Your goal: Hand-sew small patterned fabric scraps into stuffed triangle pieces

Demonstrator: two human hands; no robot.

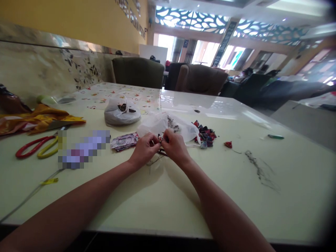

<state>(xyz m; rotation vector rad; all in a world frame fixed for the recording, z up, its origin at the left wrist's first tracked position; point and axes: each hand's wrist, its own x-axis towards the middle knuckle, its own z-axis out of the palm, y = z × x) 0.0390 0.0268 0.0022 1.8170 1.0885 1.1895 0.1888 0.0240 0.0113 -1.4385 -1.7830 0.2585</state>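
Over the middle of the table, my left hand [145, 148] and my right hand [174, 145] meet with fingertips pinched on a small patterned cloth piece [160, 138]. Fingers cover most of it, so its full shape is hidden. Dark threads [155, 161] trail on the table below. Just behind the hands lies a white plastic bag [187, 126] with greyish bits in it. Folded patterned cloth strips [124, 141] lie beside my left hand. To the right of the bag is a pile of small coloured cloth pouches [206, 135], with one red pouch [228, 144] lying apart.
Scissors [30, 147] with red and yellow handles lie at the left, near yellow cloth [43, 120]. A tied plastic bag [122, 113] holds dark contents. Tangled threads [257, 166] and a green cutter-like tool [275, 137] lie rightward. Chairs [138, 72] stand behind the table.
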